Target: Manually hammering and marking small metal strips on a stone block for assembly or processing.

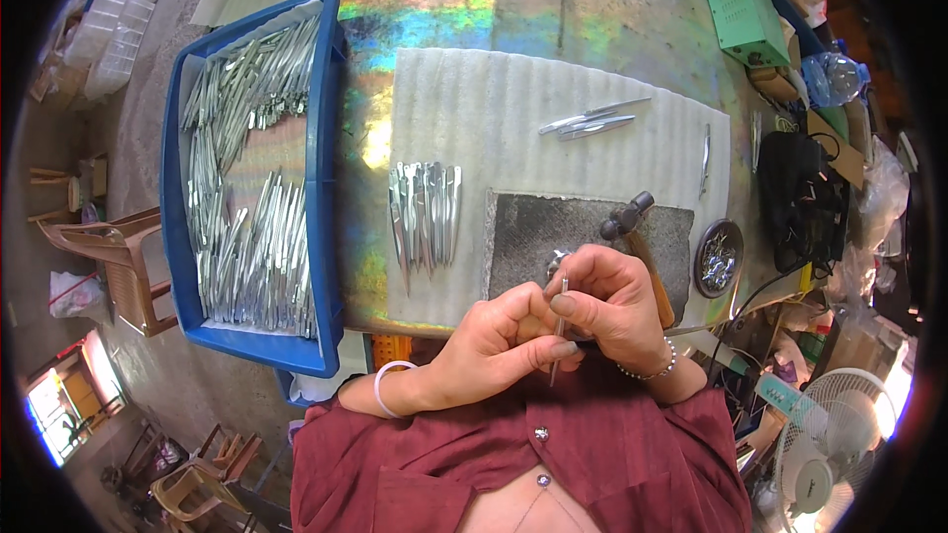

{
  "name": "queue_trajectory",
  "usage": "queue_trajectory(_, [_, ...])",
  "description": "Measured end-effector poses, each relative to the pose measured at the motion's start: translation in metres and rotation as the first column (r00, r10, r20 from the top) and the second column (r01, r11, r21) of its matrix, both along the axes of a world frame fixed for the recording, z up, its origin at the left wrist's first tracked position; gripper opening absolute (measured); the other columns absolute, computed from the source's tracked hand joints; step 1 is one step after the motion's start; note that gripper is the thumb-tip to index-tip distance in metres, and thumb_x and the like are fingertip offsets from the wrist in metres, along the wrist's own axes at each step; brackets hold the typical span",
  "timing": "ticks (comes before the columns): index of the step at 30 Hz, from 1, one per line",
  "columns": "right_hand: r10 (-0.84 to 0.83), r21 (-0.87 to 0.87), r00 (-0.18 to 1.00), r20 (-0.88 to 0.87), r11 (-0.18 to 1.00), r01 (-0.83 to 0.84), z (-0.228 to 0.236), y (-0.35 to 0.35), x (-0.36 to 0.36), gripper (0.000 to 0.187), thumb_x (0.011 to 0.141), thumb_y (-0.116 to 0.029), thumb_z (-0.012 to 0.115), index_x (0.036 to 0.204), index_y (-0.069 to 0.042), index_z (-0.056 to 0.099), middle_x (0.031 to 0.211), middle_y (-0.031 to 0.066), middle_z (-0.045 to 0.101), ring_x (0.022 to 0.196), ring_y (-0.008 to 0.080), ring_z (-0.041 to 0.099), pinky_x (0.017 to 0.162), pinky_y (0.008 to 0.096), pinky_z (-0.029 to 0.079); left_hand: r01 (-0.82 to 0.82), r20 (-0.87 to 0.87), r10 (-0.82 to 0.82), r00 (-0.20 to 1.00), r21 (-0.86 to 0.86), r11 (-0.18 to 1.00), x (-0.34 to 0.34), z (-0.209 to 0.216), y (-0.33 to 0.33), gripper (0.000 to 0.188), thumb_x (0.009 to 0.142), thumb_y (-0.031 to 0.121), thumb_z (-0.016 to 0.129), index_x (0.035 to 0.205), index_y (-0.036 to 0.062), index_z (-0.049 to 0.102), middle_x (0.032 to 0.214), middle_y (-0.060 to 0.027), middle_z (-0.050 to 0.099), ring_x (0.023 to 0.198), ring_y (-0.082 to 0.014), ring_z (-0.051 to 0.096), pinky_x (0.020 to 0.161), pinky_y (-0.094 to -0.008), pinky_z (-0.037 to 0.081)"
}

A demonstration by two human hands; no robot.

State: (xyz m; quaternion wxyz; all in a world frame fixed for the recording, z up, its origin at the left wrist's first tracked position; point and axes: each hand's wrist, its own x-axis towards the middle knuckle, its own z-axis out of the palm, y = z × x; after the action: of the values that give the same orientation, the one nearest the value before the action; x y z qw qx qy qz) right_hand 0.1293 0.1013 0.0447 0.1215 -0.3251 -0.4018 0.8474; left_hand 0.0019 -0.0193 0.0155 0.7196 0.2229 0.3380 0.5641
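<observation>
Presently bends both arms inward at the near edge of the table (444, 25), angling both wrists toward each other in front of a maroon shirt (425, 469). Pinches the upper part of a slim metal tool (560, 328) between thumb and curled fingers of the right hand (617, 308); grips the lower part with the left hand (506, 336), laying the thumb over folded fingers. Cannot tell how the hidden fingertips meet the metal. Runs lengthwise away from the body, leaning slightly right at the far end and pointing back toward the shirt at the near end. Looks narrow, silvery and shiny, partly covered by fingers. Just beyond, has a hammer (632, 222) on a dark pad (513, 227); to the right, a round dish (700, 262) of small shiny bits. Farther left, has similar tools (425, 212) in a row on a white foam sheet (553, 168), then many more in a blue tray (325, 188).
</observation>
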Motion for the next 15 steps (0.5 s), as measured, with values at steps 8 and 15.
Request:
queue_trajectory(8, [0.062,0.017,0.997,-0.048,0.998,-0.061,-0.0018,0.0024,0.0039,0.008,0.089,-0.004,0.061,0.094,0.001,0.057,0.082,0.0034,0.062,0.074,0.0072,0.059,0.064,0.0220,0.050,0.008,0.091,-0.006,0.996,-0.017,1.000,-0.0042,0.0070,0.0021,0.011,0.094,0.004,0.053,0.101,0.0012,0.046,0.087,-0.0069,0.062,0.081,-0.0123,0.063,0.068,-0.0237,0.051])
queue_trajectory(15, [0.003,0.025,1.000,-0.015,1.000,-0.003,0.0008,-0.0003,-0.0013,0.010,0.086,-0.006,0.066,0.090,-0.001,0.059,0.072,-0.0001,0.058,0.057,0.0013,0.047,0.048,0.0161,0.034,0.037,0.114,-0.033,0.993,-0.037,0.999,-0.0058,0.0041,0.0029,0.012,0.094,0.006,0.054,0.101,0.0021,0.045,0.089,-0.0073,0.062,0.083,-0.0135,0.064,0.068,-0.0245,0.052])
